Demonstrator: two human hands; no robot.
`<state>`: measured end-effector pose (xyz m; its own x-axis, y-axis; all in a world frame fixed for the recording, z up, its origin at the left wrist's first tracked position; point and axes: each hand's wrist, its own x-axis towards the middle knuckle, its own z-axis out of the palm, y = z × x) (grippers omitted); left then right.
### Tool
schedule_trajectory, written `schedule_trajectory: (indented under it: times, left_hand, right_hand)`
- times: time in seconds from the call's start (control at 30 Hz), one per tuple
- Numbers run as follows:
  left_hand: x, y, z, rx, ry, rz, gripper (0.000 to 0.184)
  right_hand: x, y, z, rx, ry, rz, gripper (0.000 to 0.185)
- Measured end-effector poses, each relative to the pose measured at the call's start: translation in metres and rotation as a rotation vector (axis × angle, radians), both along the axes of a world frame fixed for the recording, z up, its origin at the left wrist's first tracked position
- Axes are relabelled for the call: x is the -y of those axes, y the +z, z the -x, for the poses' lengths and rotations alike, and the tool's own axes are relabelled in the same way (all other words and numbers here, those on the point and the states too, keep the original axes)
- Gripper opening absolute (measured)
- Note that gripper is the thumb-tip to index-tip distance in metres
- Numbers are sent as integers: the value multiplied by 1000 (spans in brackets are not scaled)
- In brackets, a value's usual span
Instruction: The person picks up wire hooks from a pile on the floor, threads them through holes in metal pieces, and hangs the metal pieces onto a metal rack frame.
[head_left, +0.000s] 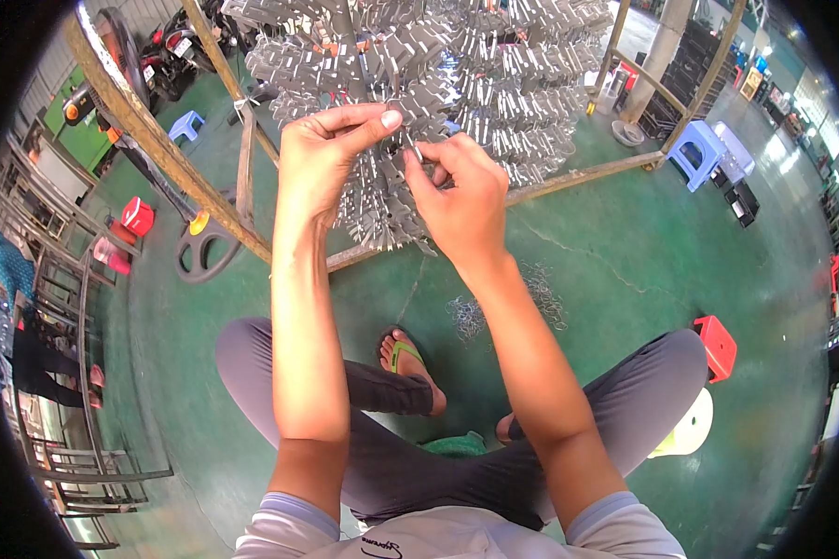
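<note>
Green flooring (606,279) lies beneath. Right hand (464,196) and left hand (323,154): thumb and forefinger close together at the metal strand (382,200); clamping cannot be told. Risk: a loose pinch could drop plates (396,228); crowded edges could snag fingers. Metal strand hangs within frame (578,178), long axis upright, plates splayed outward.

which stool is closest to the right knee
The red stool just beside the right knee; the blue stools stand much farther off.
</note>
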<state>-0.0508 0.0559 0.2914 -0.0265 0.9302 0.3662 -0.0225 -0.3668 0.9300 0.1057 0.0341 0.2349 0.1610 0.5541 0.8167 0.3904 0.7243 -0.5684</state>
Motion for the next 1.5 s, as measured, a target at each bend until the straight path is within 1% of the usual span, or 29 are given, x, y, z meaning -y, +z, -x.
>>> schedule_trajectory:
  times: [0.2,0.4,0.43,0.53,0.73,0.83,0.93,1.07,1.17,1.23,1.3,1.33,1.4,1.5]
  left_hand:
    - [-3,9,10,-63,-92,-1,20]
    - [2,19,11,-153,-108,-33,21]
    - [3,21,11,-177,-99,-37,20]
    - [10,27,5,-258,-42,-21,15]
    - [20,34,-8,-387,110,-56,18]
    - [18,30,-12,-399,134,-96,19]
    - [28,36,-21,-443,225,-61,19]
    - [22,26,-21,-369,239,-114,18]
    - [19,20,-19,-315,223,-164,18]
    - [15,16,-17,-277,200,-197,20]
    - [25,24,-21,-358,259,-101,13]
    - [28,29,-23,-397,289,-54,11]
    - [30,31,-26,-318,243,-52,10]
    - [23,25,-24,-202,161,-73,10]
  right_hand:
    - [-2,8,-11,69,80,5,12]
    - [-3,18,-25,48,29,-16,12]
    - [-4,19,-28,53,47,-31,13]
    - [0,23,-32,-9,117,39,14]
    - [8,32,-39,155,68,5,13]
    - [12,37,-39,234,37,9,12]
    - [12,39,-39,320,15,14,12]
    - [19,53,-42,398,62,62,21]
    - [16,67,-41,393,-55,53,34]
    - [6,80,-31,402,-161,-38,37]
    - [-4,92,-18,430,-269,-140,40]
    - [-9,96,-16,433,-261,-112,39]
    - [-19,104,-12,442,-237,-62,39]
    - [-20,117,-16,401,-163,173,34]
